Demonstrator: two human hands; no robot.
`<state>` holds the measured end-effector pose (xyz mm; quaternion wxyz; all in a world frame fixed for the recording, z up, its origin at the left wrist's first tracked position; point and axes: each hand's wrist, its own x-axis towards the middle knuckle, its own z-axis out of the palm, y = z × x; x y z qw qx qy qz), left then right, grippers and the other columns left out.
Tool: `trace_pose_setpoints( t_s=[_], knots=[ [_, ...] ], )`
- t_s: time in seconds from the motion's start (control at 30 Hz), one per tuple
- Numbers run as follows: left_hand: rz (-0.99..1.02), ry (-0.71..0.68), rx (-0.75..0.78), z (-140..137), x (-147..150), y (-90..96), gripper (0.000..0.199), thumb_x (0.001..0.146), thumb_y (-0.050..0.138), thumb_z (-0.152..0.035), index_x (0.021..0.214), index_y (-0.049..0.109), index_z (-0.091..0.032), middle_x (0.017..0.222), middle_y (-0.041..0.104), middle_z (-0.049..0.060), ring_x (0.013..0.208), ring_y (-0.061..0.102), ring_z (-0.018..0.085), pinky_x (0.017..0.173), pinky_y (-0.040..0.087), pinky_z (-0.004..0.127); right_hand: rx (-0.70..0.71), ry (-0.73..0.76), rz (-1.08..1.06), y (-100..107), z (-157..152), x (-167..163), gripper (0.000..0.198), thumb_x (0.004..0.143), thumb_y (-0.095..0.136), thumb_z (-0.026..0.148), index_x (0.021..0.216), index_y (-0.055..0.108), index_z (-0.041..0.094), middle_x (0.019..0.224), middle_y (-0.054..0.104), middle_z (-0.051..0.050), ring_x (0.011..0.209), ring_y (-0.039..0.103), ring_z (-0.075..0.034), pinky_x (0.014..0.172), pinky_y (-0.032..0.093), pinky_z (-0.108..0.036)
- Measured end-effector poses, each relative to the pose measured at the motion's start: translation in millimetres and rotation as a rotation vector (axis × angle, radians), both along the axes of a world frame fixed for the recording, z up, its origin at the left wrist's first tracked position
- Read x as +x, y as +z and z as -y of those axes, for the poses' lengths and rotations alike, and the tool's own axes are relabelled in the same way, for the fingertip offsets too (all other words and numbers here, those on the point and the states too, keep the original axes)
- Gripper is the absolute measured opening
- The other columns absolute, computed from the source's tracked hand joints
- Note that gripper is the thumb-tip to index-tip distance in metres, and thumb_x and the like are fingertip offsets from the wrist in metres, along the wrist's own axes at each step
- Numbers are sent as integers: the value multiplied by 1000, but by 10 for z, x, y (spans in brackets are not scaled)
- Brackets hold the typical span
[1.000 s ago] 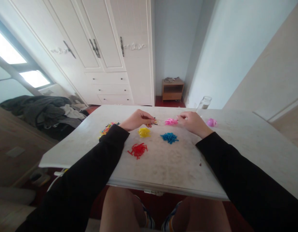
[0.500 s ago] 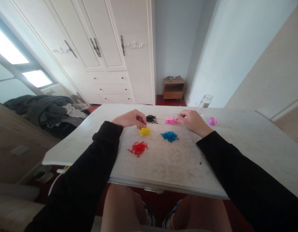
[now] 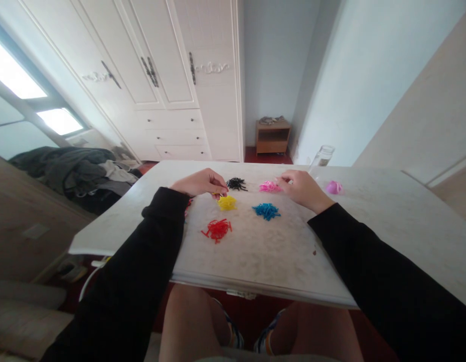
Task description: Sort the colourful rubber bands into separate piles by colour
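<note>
My left hand is pinched just above the upper left of a pile of yellow strips. A small yellow strip shows at its fingertips. My right hand rests at the right side of a pink strip pile, thumb and fingers pressed together; what they hold is too small to name. Between the hands lies a heap of black strips. Nearer to me are a blue pile and a red pile of similar thin strips.
A clear glass jar and a purple-pink rounded thing stand beyond my right wrist on the white table. Something red peeks out beside my left wrist. Dark clothes are heaped left of the table.
My left hand has shifted slightly up and left, its fingers curling inward above the yellow pile. The red thing beside its wrist has come into sight. My right hand stays at the pink pile.
</note>
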<state>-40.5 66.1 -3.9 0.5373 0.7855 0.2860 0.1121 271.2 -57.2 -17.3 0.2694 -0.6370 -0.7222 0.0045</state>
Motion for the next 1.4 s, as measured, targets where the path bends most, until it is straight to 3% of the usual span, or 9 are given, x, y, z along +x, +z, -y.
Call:
trace_pose_setpoints(
  t_s=[0.4,0.57,0.67,0.77,0.93,1.17,1.4],
  knots=[
    [99,74,-94,32,55,-46,35,64,97,-34,86,79,-14,76,78,7,60,69,12,65,59,24,9,22,-34,31,15,-34,32,93,55,31,71,72,17,85,75,-12,81,64,-23,75,43,-34],
    [247,100,-130,129,203,-105,39,61,98,-33,86,76,-12,74,77,6,63,72,14,69,62,28,23,316,-165,93,152,-289,21,92,62,29,94,79,18,98,77,-10,94,68,-24,89,50,-37],
    [302,78,-152,200,287,-113,43,60,99,-36,86,75,-12,75,77,6,66,73,15,67,61,26,-3,546,-229,72,241,-493,28,94,64,29,119,75,23,120,74,-10,112,66,-25,101,51,-42],
    [319,75,-126,243,331,-103,43,59,99,-37,84,75,-12,77,77,6,64,71,13,64,59,24,-31,658,-227,23,281,-622,35,96,65,29,130,71,26,130,71,-10,125,62,-24,111,47,-46],
    [318,71,-92,239,335,-102,43,59,99,-38,85,76,-12,77,77,7,65,71,14,65,60,26,-24,652,-239,-24,274,-663,35,98,63,28,132,70,26,133,70,-10,127,62,-25,111,48,-47],
    [272,80,-69,205,300,-127,39,63,98,-36,86,78,-12,72,76,7,65,73,16,69,62,29,52,510,-278,0,252,-637,28,94,63,24,119,76,22,119,76,-9,110,68,-24,97,54,-41],
    [237,64,-46,223,308,-108,36,68,95,-35,91,81,-12,74,76,7,65,72,15,66,60,26,43,525,-275,1,250,-629,31,94,63,24,122,75,21,122,75,-10,111,67,-25,97,54,-42]
  ],
)
